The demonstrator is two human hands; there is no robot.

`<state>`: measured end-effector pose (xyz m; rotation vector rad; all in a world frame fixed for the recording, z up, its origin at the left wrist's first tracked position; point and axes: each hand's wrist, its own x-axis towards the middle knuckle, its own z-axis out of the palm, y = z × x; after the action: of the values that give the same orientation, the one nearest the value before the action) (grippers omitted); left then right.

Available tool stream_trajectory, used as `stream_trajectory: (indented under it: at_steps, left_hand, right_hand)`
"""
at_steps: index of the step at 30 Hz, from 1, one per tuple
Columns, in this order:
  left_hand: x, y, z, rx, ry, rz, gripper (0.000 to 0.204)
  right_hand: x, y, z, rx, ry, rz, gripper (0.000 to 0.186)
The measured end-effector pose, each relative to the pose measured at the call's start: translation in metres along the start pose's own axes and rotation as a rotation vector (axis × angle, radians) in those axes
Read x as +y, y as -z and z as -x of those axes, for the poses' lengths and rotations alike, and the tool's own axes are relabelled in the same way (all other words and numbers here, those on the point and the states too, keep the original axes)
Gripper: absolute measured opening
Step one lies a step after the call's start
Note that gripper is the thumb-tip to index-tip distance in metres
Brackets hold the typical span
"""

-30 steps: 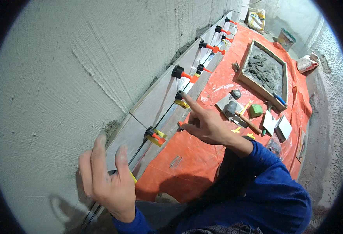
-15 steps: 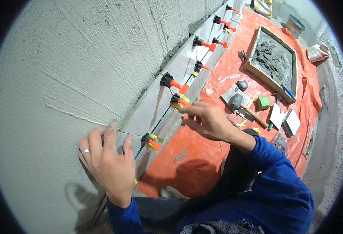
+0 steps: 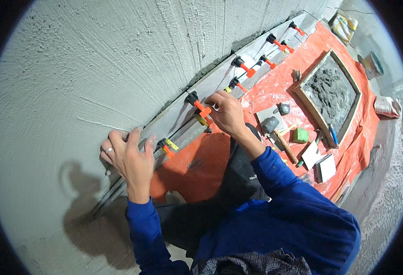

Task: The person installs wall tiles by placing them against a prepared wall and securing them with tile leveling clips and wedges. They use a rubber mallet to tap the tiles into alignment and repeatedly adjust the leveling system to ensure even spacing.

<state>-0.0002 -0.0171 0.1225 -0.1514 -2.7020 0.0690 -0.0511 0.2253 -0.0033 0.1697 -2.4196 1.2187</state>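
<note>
Along the textured wall (image 3: 82, 59) runs a row of pale tiles (image 3: 215, 78) with black-and-orange levelling clips (image 3: 243, 68) and yellow pieces among them. My left hand (image 3: 130, 165) lies with fingers apart on the wall and tile edge at the near end, left of a clip (image 3: 164, 146). My right hand (image 3: 227, 117) has curled fingers at another clip (image 3: 197, 104) farther along the row. What its fingertips grip is hidden by the hand and clip.
An orange sheet (image 3: 357, 133) carries a wooden frame of grey mortar (image 3: 330, 87), a mallet (image 3: 270, 124), green sponge (image 3: 301, 135), white squares (image 3: 311, 156) and a notched trowel (image 3: 265, 118). A bucket (image 3: 372, 65) and sacks (image 3: 343, 27) lie beyond.
My left hand has settled on the wall at the tile's edge. My right hand has gone from a pointing finger to curled fingers at the clips. The view has shifted too.
</note>
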Motion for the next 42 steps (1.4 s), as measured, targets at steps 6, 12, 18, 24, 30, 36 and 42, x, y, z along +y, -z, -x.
stream_trajectory:
  at_steps: [6,12,18,24,30,36,42]
  left_hand:
    - [0.011,-0.005,-0.002,0.072,0.012,-0.074,0.033]
    - [0.015,-0.008,-0.003,0.07,0.057,-0.101,0.031]
    - [0.016,-0.013,-0.002,0.047,0.107,-0.122,0.03]
    - [0.015,-0.014,-0.003,0.071,0.081,-0.113,0.027]
    - [0.016,-0.015,-0.004,0.078,0.087,-0.091,0.025]
    - [0.016,-0.017,-0.003,0.061,0.112,-0.054,0.024]
    - [0.016,-0.019,-0.003,0.075,0.108,-0.062,0.025]
  right_hand:
    - [-0.002,-0.002,-0.014,0.025,0.05,-0.063,0.016]
    - [-0.003,-0.004,-0.018,0.02,0.021,-0.111,0.019]
    - [-0.002,-0.011,-0.014,0.074,0.063,-0.161,0.024]
    - [-0.005,-0.016,-0.013,0.079,0.018,-0.147,0.025]
    - [-0.004,-0.021,-0.013,0.102,0.029,-0.111,0.022]
    - [-0.007,-0.026,-0.013,0.143,-0.028,-0.106,0.022]
    - [-0.01,-0.031,-0.011,0.196,-0.017,-0.022,0.023]
